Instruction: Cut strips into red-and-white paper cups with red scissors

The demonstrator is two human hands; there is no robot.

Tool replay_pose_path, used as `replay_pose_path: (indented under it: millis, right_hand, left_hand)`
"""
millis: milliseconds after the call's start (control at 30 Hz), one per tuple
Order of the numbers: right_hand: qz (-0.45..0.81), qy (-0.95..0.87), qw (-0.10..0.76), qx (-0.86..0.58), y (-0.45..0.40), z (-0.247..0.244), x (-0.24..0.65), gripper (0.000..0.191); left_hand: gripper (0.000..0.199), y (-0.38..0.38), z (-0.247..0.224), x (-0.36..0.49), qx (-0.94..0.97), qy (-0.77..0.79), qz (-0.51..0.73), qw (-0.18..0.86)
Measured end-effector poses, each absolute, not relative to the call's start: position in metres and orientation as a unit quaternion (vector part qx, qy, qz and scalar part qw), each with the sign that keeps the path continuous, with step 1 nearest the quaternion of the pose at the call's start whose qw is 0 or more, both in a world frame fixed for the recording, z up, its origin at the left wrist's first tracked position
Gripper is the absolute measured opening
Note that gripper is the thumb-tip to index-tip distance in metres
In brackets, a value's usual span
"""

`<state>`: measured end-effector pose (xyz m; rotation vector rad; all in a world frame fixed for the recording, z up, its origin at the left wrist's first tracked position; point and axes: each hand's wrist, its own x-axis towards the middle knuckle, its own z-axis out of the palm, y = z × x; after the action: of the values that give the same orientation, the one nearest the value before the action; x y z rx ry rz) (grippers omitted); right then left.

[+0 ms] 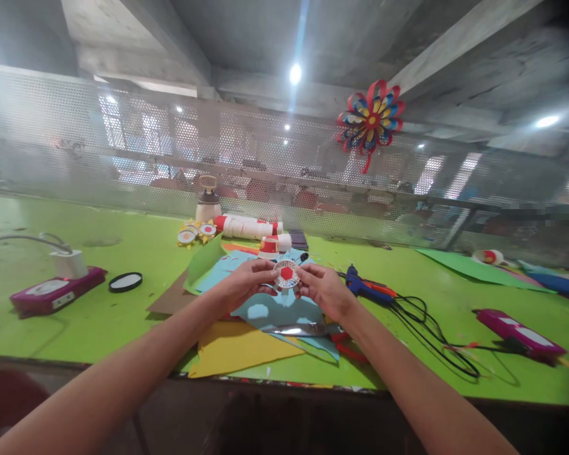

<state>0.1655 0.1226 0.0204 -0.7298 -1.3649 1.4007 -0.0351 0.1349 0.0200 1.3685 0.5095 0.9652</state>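
Note:
Both my hands hold a small round paper craft disc up over the table. It has a red hexagon at its middle, a patterned white rim and light blue tabs around the edge. My left hand pinches its left side between thumb and fingers. On the right side, my right hand grips the edge in the same way. Beneath the hands lie sheets of light blue paper and yellow paper. Scissors with red handles rest by my right wrist, their blades on the blue paper.
A blue glue gun with a coiled black cable lies to the right. Purple power strips sit at both sides. At the back are stacked paper cups, a bottle and yellow-edged paper discs. A mesh divider stands behind.

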Motion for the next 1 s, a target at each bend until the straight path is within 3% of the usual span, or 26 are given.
replay_pose_path:
  millis: [567,1000]
  right_hand:
    - [0.507,-0.53,0.551,-0.398,0.134,0.016,0.17,0.045]
    - [0.394,-0.625,0.499,-0.454,0.133,0.008,0.166,0.04]
  left_hand:
    - [0.031,0.147,0.017,-0.038,0.561,0.292,0.48,0.608]
    - [0.033,0.162,0.013,-0.047,0.51,0.349,0.542,0.569]
